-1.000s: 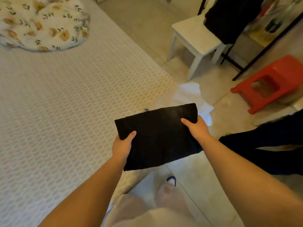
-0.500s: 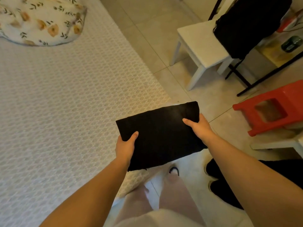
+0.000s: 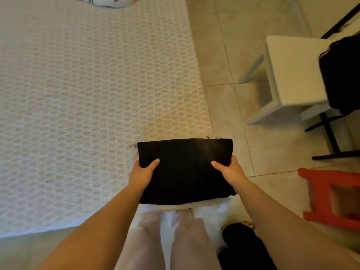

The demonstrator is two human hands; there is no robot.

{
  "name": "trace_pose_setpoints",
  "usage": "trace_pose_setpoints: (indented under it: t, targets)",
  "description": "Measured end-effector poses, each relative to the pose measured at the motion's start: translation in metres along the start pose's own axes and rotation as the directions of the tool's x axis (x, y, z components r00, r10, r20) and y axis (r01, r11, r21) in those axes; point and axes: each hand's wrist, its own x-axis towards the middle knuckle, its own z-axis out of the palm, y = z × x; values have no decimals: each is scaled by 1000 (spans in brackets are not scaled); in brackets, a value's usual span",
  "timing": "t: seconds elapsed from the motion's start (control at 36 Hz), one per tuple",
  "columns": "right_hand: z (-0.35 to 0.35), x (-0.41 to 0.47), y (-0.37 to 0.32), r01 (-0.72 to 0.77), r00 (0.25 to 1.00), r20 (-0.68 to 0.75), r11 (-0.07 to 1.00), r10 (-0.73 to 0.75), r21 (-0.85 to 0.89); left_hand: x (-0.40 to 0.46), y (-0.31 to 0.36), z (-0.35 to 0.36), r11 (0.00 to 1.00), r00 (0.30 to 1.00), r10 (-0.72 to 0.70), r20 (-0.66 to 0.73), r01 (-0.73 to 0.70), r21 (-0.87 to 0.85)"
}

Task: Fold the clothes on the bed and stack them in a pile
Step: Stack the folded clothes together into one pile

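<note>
From the head view, the person holds a folded black garment (image 3: 185,170) flat between both hands, out over the corner of the bed (image 3: 87,104). The left hand (image 3: 142,173) grips its left edge, thumb lying on top of the cloth and the other fingers hidden beneath. The right hand (image 3: 230,171) grips the right edge the same way, thumb on top, fingers tucked under. White fabric (image 3: 204,203) peeks out just below the garment's near edge. To the right, on the tiled floor, stand a white stool (image 3: 288,75) with a dark cloth (image 3: 342,75) on it, and a red stool (image 3: 329,197).
</note>
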Motion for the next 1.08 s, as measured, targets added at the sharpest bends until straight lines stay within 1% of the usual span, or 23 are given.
trace_pose_setpoints:
  t: [0.11,0.19,0.28,0.33,0.39,0.5,0.53,0.56,0.58,0.61,0.64,0.67,0.69,0.72,0.75,0.78,0.83,0.86,0.92,1.03,1.08]
  targets:
    - [16,17,26,-24,1000,-2,1000,24,-15,17,-20,3,1000,1000,-21,5,21,19]
    - [21,25,40,-40,999,8,999,40,-23,26,-31,6,999,999,-38,33,38,1]
    - [22,33,47,-65,997,32,997,66,-32,29,-36,7,998,998,-47,30,45,40]
    - [20,38,45,-46,998,32,998,47,-52,28,-35,10,997,1000,-15,-21,16,74]
    - [19,41,43,8,1000,30,997,-5,-82,24,-37,11,996,996,38,-81,-31,82]
    - [21,39,43,104,993,77,980,-92,-172,15,-50,13,997,985,66,-159,-61,38]
    - [23,37,41,133,991,52,965,-125,-224,13,-50,13,997,975,78,-208,-71,41]
    - [26,34,37,166,984,-17,938,-179,-305,10,-48,14,991,952,118,-284,-97,88]
    - [29,30,33,181,962,-120,900,-246,-396,8,-46,15,972,912,197,-361,-134,191]
    - [32,24,28,184,922,-220,860,-319,-476,3,-43,17,923,857,323,-402,-192,332]
    - [35,14,24,201,872,-279,814,-403,-545,-2,-41,19,832,790,481,-380,-275,482]
    - [40,5,23,261,814,-281,752,-508,-605,-7,-40,22,700,715,634,-294,-369,612]
    - [44,-3,23,344,754,-235,673,-614,-654,-13,-39,26,556,658,734,-169,-438,706]
    - [49,-9,23,418,706,-161,590,-689,-691,-17,-39,31,435,637,770,-41,-477,764]
    - [53,-14,24,464,694,-74,523,-716,-715,-20,-40,36,351,651,756,67,-489,798]
    - [56,-15,25,477,722,12,485,-692,-733,-21,-42,38,295,684,715,146,-484,824]
    - [59,-13,32,433,823,142,445,-550,-784,-19,-50,40,214,756,614,227,-437,874]
    - [59,-10,38,407,856,183,412,-483,-815,-16,-54,39,187,781,573,248,-419,889]
    - [58,-4,53,387,877,222,352,-425,-852,-9,-63,39,147,810,517,277,-403,903]
    - [61,3,55,337,902,201,330,-382,-882,4,-58,42,125,848,425,316,-401,907]
    - [63,-1,46,306,916,197,294,-349,-905,2,-49,37,114,857,375,354,-422,899]
